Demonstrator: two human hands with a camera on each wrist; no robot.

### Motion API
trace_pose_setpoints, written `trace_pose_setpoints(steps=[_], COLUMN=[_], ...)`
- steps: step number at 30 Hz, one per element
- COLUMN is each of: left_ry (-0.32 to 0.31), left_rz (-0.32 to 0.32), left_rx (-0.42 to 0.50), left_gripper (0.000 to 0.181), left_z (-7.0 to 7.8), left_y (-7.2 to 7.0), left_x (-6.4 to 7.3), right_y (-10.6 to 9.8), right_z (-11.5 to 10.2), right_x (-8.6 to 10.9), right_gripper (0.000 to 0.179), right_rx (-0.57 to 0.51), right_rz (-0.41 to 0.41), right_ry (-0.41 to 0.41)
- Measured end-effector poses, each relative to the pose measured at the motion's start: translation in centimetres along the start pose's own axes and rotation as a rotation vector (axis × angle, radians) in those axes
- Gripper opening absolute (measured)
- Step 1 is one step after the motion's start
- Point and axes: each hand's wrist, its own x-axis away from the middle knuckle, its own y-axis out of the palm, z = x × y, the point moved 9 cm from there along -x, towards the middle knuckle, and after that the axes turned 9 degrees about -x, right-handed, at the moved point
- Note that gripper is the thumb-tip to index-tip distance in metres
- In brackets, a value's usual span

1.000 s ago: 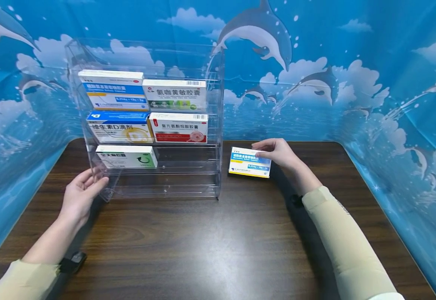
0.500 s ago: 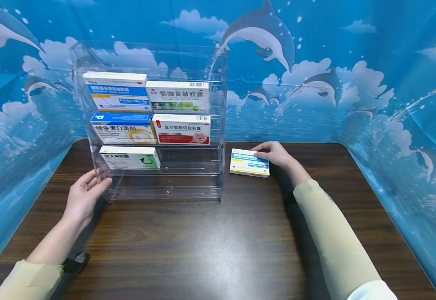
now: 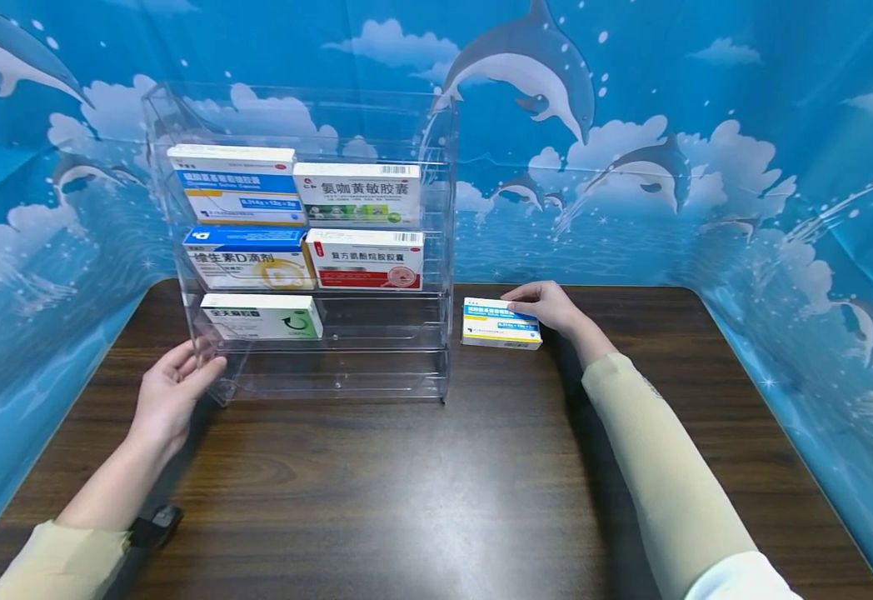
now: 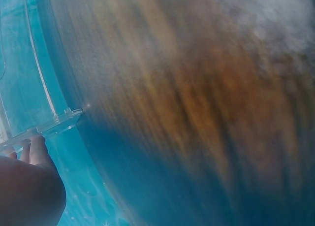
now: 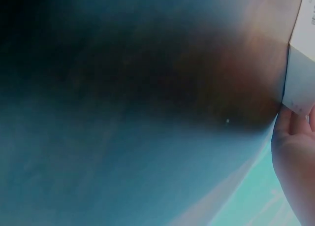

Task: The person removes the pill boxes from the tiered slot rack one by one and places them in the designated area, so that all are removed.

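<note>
A clear tiered acrylic display rack [image 3: 339,385] stands on the table at left. My left hand [image 3: 170,396] grips its lower left side, thumb in front; the same hand [image 4: 34,181] shows at the rack's edge in the left wrist view. To the right of the rack, my right hand [image 3: 552,308] holds a white, blue and yellow medicine box [image 3: 500,325] by its upper right corner. Its thumb lies over the front face, other fingers behind. Whether the box touches the table cannot be told. In the right wrist view, the box's end [image 5: 300,78] shows above the fingers.
On the upper tiers sit a blue-white box [image 3: 237,187], a green-white box [image 3: 357,196], a vitamin D box [image 3: 249,258] and a red-white box [image 3: 365,262]. A white-green box [image 3: 260,318] lies lower left. A dolphin-print curtain [image 3: 631,125] surrounds the wooden table [image 3: 376,483].
The box in my right hand has tipped back, so its lower edge face now shows. My right forearm has shifted slightly left. The left hand keeps its hold on the rack.
</note>
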Motion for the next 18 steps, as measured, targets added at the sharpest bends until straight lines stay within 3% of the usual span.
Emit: trace_pose_setpoints(steps=[12,18], left_ry=[-0.035,-0.028], left_rz=[0.018,0.026], left_rx=[-0.045,-0.046], left_gripper=[0.035,0.035], left_z=[-0.2,-0.2], left_y=[-0.1,-0.1], left_x=[-0.2,-0.1], right_y=[0.8,0.2], right_z=[-0.9,-1.8], right_x=[-0.5,-0.3], right_gripper=[0.031,0.033], right_rx=[0.009,0.002], right_rz=[0.009,0.006], right_ry=[-0.021,-0.048])
